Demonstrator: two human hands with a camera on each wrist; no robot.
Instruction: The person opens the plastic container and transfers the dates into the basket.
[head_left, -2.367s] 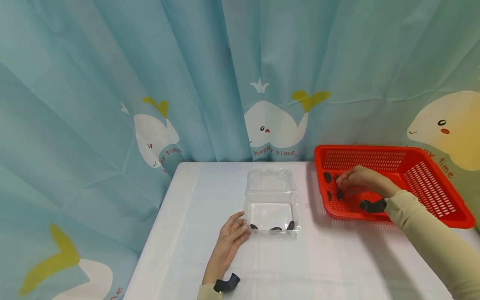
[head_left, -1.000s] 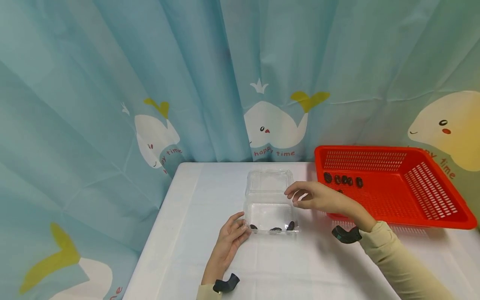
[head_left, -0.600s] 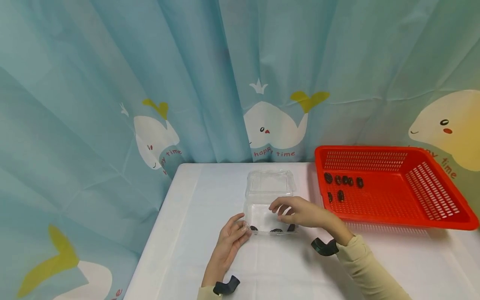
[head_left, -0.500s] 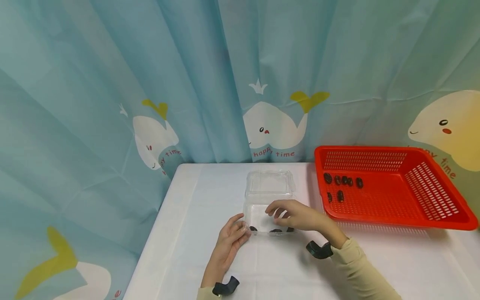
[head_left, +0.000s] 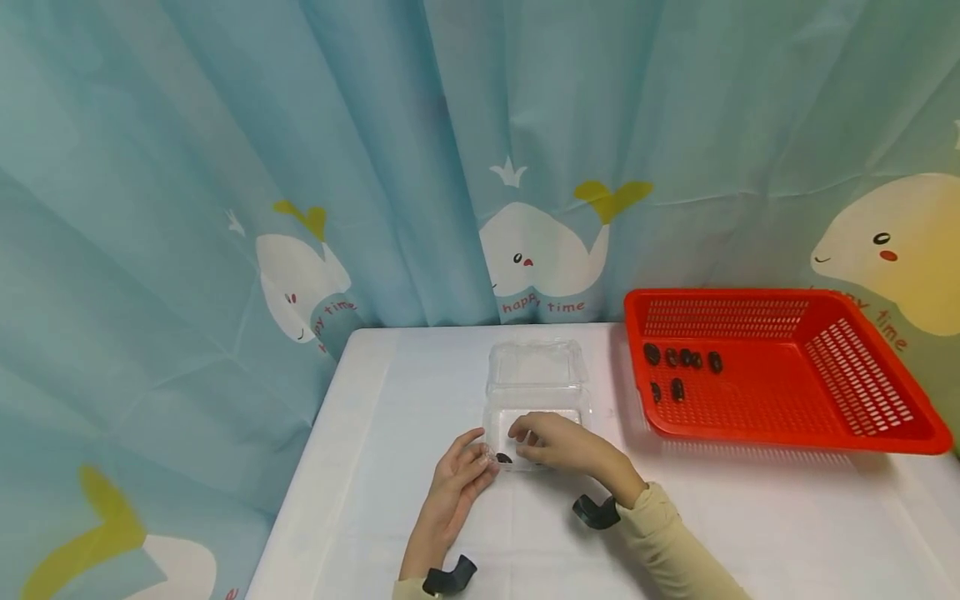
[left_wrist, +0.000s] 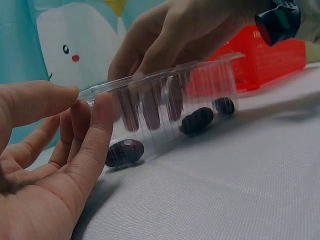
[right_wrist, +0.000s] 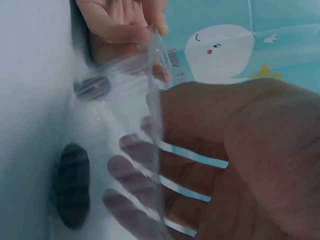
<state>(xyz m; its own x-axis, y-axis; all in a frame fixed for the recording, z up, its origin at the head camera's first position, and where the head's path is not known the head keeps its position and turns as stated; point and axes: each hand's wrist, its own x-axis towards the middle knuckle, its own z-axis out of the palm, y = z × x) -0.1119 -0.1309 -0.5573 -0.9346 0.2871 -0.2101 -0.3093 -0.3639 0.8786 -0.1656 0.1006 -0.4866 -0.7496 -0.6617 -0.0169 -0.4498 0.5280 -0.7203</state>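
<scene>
A clear plastic clamshell box (head_left: 510,423) stands on the table, its lid (head_left: 536,364) folded back flat. My left hand (head_left: 459,481) pinches its near left corner between thumb and fingers. Along the near wall lie dark, wrinkled dates: one date (left_wrist: 125,152) by the left hand, a second date (left_wrist: 197,121) mid-wall and a third date (left_wrist: 224,105) farther right. My right hand (head_left: 562,444) reaches over the near wall, its bent fingers (right_wrist: 131,172) inside the box and blurred behind plastic. I cannot tell whether a date is between its thumb and index finger.
A red plastic basket (head_left: 757,414) stands at the back right, with several dates (head_left: 677,389) in its left part. The table has a white cloth (head_left: 405,400). A blue whale-print curtain (head_left: 405,167) hangs right behind the table's far edge.
My right hand has come out of the red basket, moved left and lowered into the box. The left hand keeps its hold on the corner. The head view has shifted slightly.
</scene>
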